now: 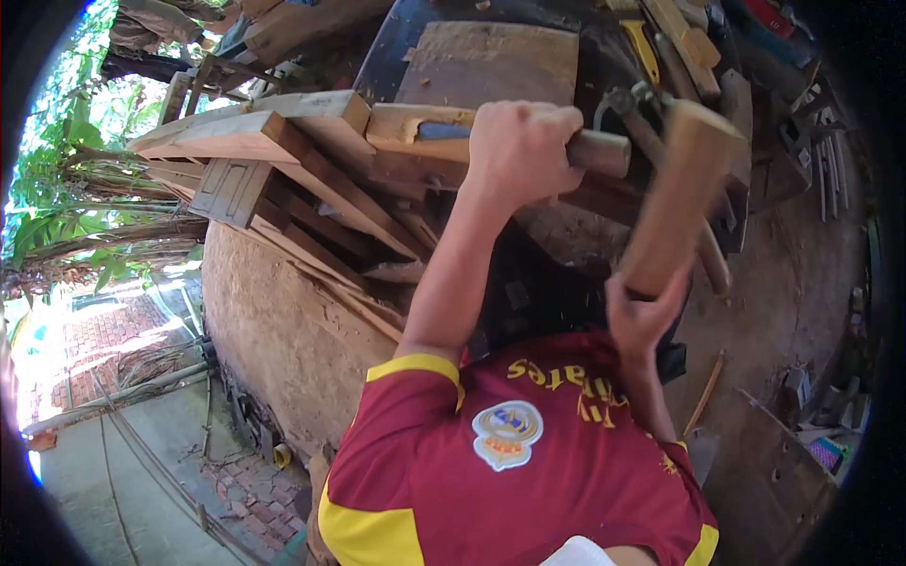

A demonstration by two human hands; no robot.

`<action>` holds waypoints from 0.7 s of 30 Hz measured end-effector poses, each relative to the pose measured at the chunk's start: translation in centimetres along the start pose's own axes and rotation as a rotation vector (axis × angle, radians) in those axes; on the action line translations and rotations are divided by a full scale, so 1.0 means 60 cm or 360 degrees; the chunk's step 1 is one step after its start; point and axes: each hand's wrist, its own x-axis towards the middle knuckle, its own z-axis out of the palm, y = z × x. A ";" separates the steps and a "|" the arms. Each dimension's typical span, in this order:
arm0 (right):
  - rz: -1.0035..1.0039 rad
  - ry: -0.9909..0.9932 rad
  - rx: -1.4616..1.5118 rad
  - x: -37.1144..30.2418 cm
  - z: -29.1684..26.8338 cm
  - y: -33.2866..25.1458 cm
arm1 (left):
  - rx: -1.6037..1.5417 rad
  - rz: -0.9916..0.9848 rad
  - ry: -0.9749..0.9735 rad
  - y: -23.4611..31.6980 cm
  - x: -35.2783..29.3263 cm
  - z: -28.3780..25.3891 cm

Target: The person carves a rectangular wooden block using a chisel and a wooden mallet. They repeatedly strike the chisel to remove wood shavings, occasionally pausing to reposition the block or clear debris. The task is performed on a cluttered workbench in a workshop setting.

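Observation:
My left hand is closed in a fist round a chisel. Its thick round handle end sticks out to the right of the fist. A flat bluish blade shows on the other side, against a pale cut in a wooden workpiece; its tip is hard to make out. Raised at the right, my right hand is wrapped round the lower end of a squared wooden mallet. The mallet tilts upward, slightly blurred, its top end a short way right of the chisel handle and apart from it.
Behind the hands, a dark bench holds a flat board, a hammer and a yellow-handled tool. Curved timber pieces are stacked at the left. A thin stick lies on the floor at right.

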 end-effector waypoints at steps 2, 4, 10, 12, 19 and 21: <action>0.0617 0.0400 0.0594 -0.002 -0.014 -0.012 | -0.0003 -0.0036 -0.0044 0.000 -0.003 -0.002; 0.0842 0.0546 0.0830 0.013 -0.010 -0.040 | 0.0012 -0.0033 -0.0058 -0.002 -0.001 0.001; -0.0033 -0.0183 0.0148 0.027 0.011 -0.029 | 0.0048 0.0037 0.0088 -0.010 0.006 0.008; 0.0453 0.0029 0.0387 0.003 -0.012 0.009 | 0.0041 0.0015 0.0059 -0.007 0.003 0.009; 0.0167 -0.0206 0.0322 0.013 0.018 -0.049 | 0.0016 -0.0007 -0.0007 0.000 0.007 0.010; 0.0296 -0.0310 0.0518 0.008 0.015 -0.041 | 0.0014 0.0024 0.0069 -0.011 0.011 0.003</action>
